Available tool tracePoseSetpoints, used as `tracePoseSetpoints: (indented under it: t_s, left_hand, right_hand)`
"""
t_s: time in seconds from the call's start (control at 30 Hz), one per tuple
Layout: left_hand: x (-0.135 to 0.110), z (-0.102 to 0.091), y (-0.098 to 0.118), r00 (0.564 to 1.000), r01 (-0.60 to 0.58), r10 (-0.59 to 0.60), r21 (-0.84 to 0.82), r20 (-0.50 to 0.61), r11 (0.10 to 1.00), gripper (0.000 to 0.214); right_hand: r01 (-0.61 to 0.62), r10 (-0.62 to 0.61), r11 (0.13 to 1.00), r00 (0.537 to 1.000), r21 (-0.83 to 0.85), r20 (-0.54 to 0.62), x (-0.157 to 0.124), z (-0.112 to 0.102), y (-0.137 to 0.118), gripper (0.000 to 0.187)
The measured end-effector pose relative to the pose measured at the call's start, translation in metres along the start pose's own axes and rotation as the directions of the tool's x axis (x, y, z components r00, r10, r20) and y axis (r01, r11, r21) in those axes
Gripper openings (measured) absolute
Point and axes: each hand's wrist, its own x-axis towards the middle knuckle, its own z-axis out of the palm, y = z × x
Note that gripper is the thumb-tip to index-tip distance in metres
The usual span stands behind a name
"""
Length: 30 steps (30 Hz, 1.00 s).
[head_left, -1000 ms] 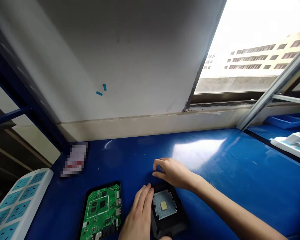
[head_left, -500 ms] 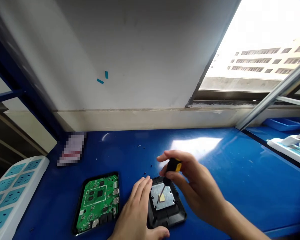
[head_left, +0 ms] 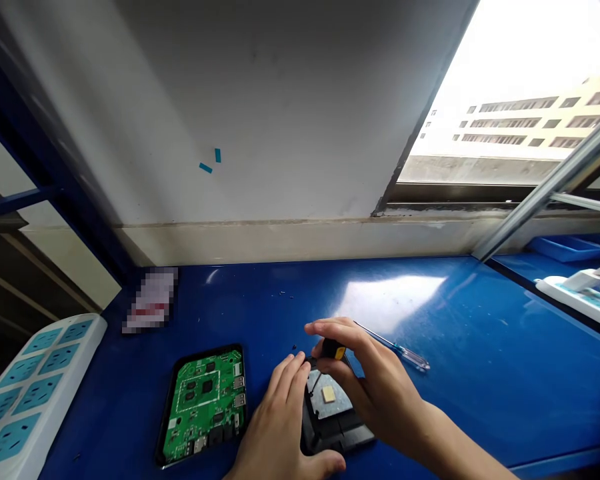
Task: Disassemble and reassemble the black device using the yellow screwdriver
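Observation:
A black plastic case half [head_left: 337, 432] with a grey metal plate and a small yellow pad lies on the blue bench near the front edge. My left hand [head_left: 280, 427] rests on its left side, fingers flat and together, thumb along its front edge. My right hand [head_left: 367, 383] is closed round a small screwdriver with a black and yellow handle [head_left: 333, 350]; its thin shaft points down at the plate's left part. To the left lies a green circuit board [head_left: 205, 407] seated in another black case half.
A second, thin screwdriver with a clear blue handle [head_left: 397, 348] lies on the blue bench [head_left: 480, 347] just behind my right hand. A white power strip [head_left: 25, 393] is at far left, another power strip [head_left: 580, 297] at far right. Tiny screws [head_left: 294, 347] lie near the case.
My right hand picked up the black and yellow screwdriver from behind the case and brought its tip down onto the metal plate. The left hand stayed on the case.

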Motion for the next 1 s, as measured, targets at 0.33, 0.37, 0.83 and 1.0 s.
tracePoseSetpoints:
  t_s: [0.33,0.37,0.83,1.0]
  left_hand:
    - [-0.0002,-0.0006,0.0006,1.0,-0.009,0.008,-0.065,-0.016,0.998,0.105]
    - [-0.0004,-0.0007,0.001,1.0,-0.005,0.004,-0.059,-0.008,0.998,0.106]
    - [-0.0046,0.0004,0.0014,1.0,0.019,-0.019,-0.045,-0.014,0.999,0.107]
    - [-0.0051,0.0002,0.0021,1.0,0.009,-0.01,-0.047,-0.02,0.999,0.107]
  right_hand:
    - [0.018,-0.018,1.0,1.0,-0.005,0.008,-0.0017,0.0037,-0.0002,0.035]
    - [0.021,-0.021,1.0,1.0,-0.006,-0.005,-0.0014,0.0034,-0.0003,0.036]
    - [0.005,-0.006,0.999,1.0,-0.043,-0.023,-0.001,0.0005,-0.0014,0.038]
    - [-0.01,0.01,0.999,1.0,-0.053,-0.009,-0.0024,-0.0022,-0.0015,0.037]
